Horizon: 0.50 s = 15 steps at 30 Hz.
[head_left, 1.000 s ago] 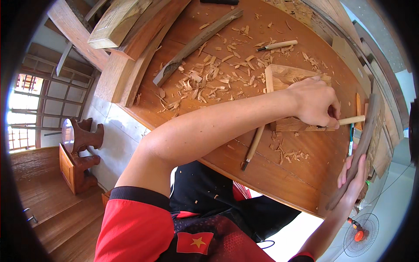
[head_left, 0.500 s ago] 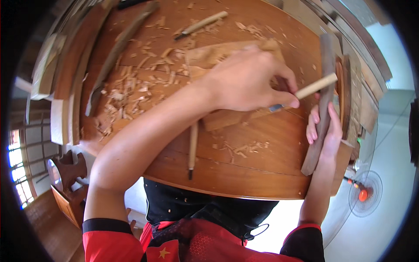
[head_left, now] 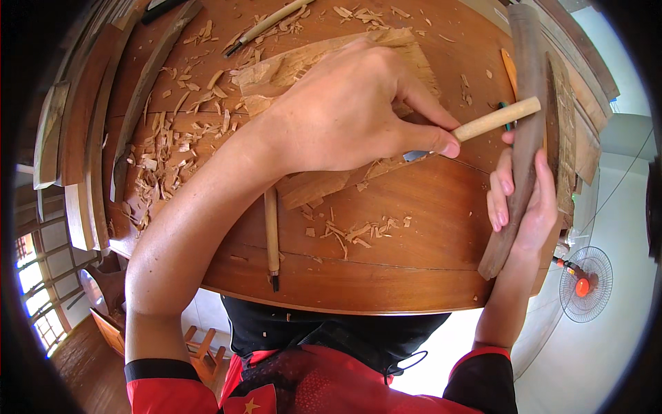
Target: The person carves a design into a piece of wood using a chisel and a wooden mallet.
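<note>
My left hand (head_left: 352,114) is closed on a wood-handled chisel (head_left: 496,118), its dark blade angled over the lower edge of a carved wooden board (head_left: 410,58), which the hand partly hides. At the right, my right hand (head_left: 534,221) grips a long grey-brown wooden stick (head_left: 527,62), upright in the picture with the chisel handle's end crossing it or just before it; I cannot tell if they touch. A second chisel (head_left: 272,231) lies below the board, another (head_left: 269,26) above it. Wood shavings (head_left: 358,231) are scattered around.
Planks (head_left: 89,110) and a rough stick (head_left: 155,69) lie along the left of the wooden table (head_left: 386,283). More offcuts (head_left: 579,110) line the right, beside an orange tool (head_left: 509,65). Beyond are a fan (head_left: 585,283), a wooden stool (head_left: 203,348) and a barred window (head_left: 38,290).
The view has turned, so the table sits more squarely. The stick in my right hand now reaches farther up beside the chisel, which my left hand still holds over the board, handle tilted upward.
</note>
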### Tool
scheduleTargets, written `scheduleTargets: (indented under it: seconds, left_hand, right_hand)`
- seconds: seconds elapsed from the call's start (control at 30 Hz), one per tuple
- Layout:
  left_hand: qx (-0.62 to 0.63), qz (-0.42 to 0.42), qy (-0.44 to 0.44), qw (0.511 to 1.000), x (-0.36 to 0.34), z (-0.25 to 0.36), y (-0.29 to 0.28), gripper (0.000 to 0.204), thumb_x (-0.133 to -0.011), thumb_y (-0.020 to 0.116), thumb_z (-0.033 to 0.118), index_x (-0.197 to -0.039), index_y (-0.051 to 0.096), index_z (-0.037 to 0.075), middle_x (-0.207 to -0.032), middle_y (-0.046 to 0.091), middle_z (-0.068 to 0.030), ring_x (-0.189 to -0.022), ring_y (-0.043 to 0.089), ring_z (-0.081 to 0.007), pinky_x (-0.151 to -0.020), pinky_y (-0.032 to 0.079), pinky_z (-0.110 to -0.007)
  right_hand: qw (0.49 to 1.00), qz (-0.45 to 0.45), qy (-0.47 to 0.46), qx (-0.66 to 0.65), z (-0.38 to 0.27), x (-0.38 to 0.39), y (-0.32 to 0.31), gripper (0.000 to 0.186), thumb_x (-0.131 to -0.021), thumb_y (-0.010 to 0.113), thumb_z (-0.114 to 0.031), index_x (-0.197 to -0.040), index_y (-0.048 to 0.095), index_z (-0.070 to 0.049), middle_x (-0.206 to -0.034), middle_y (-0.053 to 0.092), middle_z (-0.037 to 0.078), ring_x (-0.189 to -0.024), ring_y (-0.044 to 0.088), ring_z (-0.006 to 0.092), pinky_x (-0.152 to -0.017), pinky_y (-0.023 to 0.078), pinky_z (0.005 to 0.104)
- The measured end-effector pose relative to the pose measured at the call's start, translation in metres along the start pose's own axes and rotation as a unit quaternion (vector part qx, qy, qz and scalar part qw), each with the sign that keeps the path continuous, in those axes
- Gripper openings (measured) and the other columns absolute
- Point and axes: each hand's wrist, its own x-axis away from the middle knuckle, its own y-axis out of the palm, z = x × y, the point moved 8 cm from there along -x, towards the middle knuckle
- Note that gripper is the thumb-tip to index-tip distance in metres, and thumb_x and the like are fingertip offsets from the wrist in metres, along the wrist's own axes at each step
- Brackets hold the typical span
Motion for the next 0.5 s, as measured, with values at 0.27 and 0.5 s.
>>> scheduleTargets:
  seconds: [0.27, 0.5]
  left_hand:
    - [0.009, -0.006, -0.017, 1.000, 0.002, -0.007, 0.000, 0.022, -0.087, 0.079, 0.035, -0.101, 0.085, 0.019, -0.087, 0.078, -0.0107, -0.089, 0.071, -0.0330, -0.096, 0.052, -0.042]
    - [-0.032, 0.005, -0.008, 0.999, 0.005, 0.008, -0.006, 0.021, -0.086, 0.080, 0.034, -0.098, 0.085, 0.017, -0.087, 0.077, -0.0118, -0.088, 0.069, -0.0326, -0.092, 0.049, -0.041]
  right_hand:
    - [0.998, 0.051, 0.007, -0.035, 0.001, 0.003, 0.000, 0.053, -0.114, 0.030, -0.040, -0.139, 0.043, 0.005, -0.072, 0.046, 0.006, -0.038, 0.041, 0.0138, -0.033, 0.040, 0.0265]
    - [0.998, 0.059, 0.000, -0.015, 0.004, 0.004, 0.000, 0.051, -0.114, 0.028, -0.040, -0.138, 0.041, 0.003, -0.071, 0.043, 0.004, -0.037, 0.038, 0.0113, -0.031, 0.038, 0.0238]
